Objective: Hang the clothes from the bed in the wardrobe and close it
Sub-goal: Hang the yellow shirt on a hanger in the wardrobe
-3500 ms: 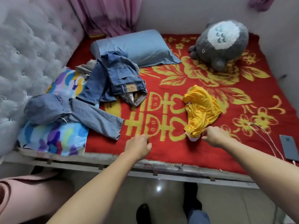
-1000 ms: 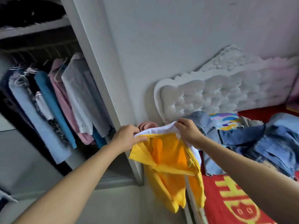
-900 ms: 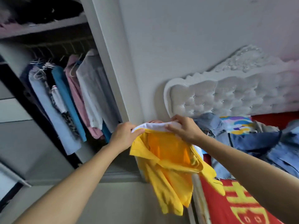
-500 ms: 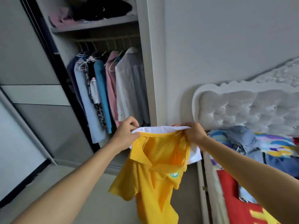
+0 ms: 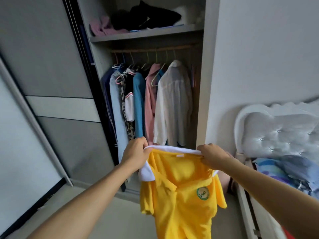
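Now left hand [image 5: 136,152] and right hand [image 5: 213,156] pinching the white collar [image 5: 172,149] of a yellow polo shirt [image 5: 183,207], green chest badge [image 5: 203,193] unreadable

A yellow shirt [image 5: 181,195] has a white collar [image 5: 170,149] and a round green badge [image 5: 203,193]. In the grey wardrobe [image 5: 148,33] hang teal [image 5: 139,104], pink [image 5: 149,104] and white shirts [image 5: 174,104]; a leopard-print garment [image 5: 128,126] hangs further left.

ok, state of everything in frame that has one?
yellow shirt: unfolded, held up by its collar, not on a hanger
left hand: grips the collar
right hand: grips the collar
wardrobe: open
sliding door: slid aside to the left
hung clothes: hanging from the rail
jeans: heaped on the bed, not yet hung
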A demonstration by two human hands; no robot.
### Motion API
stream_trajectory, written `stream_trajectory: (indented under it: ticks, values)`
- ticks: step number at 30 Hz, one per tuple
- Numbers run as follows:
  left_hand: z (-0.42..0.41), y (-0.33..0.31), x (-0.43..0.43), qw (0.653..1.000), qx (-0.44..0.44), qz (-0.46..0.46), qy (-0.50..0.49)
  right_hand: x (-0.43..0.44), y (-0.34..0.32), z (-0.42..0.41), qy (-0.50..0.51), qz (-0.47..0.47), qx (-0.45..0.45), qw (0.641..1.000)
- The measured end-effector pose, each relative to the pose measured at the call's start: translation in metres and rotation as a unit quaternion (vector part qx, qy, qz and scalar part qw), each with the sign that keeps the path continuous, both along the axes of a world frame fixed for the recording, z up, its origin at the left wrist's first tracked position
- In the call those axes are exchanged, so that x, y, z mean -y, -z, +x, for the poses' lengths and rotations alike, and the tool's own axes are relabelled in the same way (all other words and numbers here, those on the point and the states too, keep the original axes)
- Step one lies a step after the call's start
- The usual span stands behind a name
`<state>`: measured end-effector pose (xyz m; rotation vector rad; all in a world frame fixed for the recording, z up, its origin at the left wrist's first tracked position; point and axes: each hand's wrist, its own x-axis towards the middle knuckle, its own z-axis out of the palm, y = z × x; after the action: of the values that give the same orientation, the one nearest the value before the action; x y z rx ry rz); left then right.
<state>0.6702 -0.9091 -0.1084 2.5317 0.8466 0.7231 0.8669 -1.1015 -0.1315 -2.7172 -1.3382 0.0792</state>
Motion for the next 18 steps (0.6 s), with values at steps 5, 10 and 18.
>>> stream_trajectory:
  ticks: [5,10,18]
  values:
    - [0.014,0.005,-0.045,0.992,0.1,-0.064,0.048,-0.048,-0.015,0.014,0.059,0.164,-0.159,0.972]
    - [0.043,-0.009,-0.076,0.987,0.048,-0.061,0.143,-0.093,-0.036,0.049,0.078,0.264,-0.131,0.952]
    - [0.124,-0.041,-0.172,0.98,0.129,0.141,-0.054,-0.194,-0.033,0.126,0.017,0.156,0.065,0.985]
